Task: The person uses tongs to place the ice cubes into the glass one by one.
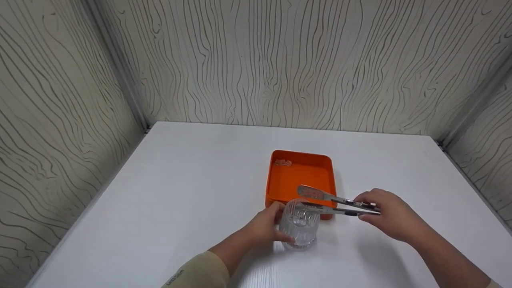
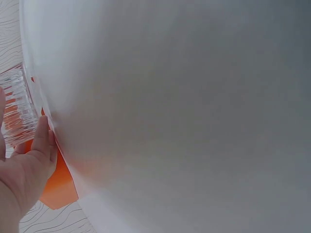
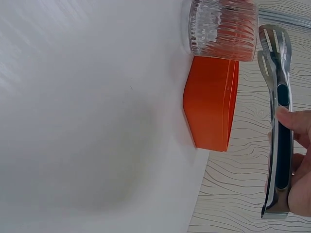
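My left hand [image 1: 261, 227] holds a ribbed clear glass [image 1: 301, 232] from its left side, thumb in front and fingers behind. Something clear sits inside the glass, too indistinct to name. Metal tongs [image 1: 340, 201] with dark grips are held in my right hand [image 1: 394, 214], their two arms apart. One tip lies at the rim of the glass, the other above the orange tray [image 1: 292, 180]; nothing distinct shows between them. The right wrist view shows the slotted tong heads beside the glass [image 3: 223, 31]. At the left edge of the left wrist view, fingers touch the glass [image 2: 19, 107].
The orange tray stands just behind the glass. A small clear, pinkish-looking piece [image 1: 283, 163] lies in its far left corner. Everything is on a white table [image 1: 180, 188], with wood-patterned panels [image 1: 256, 64] at the back and sides.
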### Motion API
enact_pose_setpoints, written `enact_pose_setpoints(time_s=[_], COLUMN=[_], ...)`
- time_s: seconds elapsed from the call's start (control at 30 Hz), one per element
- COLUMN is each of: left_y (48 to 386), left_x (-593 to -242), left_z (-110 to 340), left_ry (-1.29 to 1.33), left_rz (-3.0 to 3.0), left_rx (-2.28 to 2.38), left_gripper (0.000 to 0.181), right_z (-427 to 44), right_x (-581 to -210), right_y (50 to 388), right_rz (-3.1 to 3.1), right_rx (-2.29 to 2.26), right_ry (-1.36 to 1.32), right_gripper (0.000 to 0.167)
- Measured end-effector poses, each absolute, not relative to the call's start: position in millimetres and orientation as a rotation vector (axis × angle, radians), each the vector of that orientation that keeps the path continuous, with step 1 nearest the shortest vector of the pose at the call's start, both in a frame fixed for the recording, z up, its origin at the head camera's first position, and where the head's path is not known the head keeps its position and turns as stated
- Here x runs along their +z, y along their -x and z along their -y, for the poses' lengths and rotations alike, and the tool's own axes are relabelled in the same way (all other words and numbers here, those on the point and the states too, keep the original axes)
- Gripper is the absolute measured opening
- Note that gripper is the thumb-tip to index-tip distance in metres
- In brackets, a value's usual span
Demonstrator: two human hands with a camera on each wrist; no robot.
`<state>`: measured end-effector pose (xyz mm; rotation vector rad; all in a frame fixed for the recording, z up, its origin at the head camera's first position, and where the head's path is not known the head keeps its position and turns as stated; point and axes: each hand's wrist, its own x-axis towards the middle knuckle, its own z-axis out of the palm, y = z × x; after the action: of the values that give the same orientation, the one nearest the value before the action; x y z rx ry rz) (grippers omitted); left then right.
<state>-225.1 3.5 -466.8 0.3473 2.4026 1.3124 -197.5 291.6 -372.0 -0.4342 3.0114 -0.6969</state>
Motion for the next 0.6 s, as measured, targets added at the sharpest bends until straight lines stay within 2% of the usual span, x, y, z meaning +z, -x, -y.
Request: enact_pose_setpoints(time_s=[0.33, 0.6], left_y=[225.9, 226.2], left_x=[-467.7, -467.9], left_z=[-3.1, -1.6], left_ry=[-0.34, -0.374], left_rz=[-2.403, -2.404], left_rx=[1.31, 1.32], left_gripper=[0.061, 0.062], right_z=[-287.1, -278.0], right_x=[-373.6, -374.9], right_y=[210.3, 234.4], right_rz=[-3.029, -3.083], right_rx=[-0.726, -0.681], right_ry=[0.379, 0.301], right_gripper=[0.028, 0.028])
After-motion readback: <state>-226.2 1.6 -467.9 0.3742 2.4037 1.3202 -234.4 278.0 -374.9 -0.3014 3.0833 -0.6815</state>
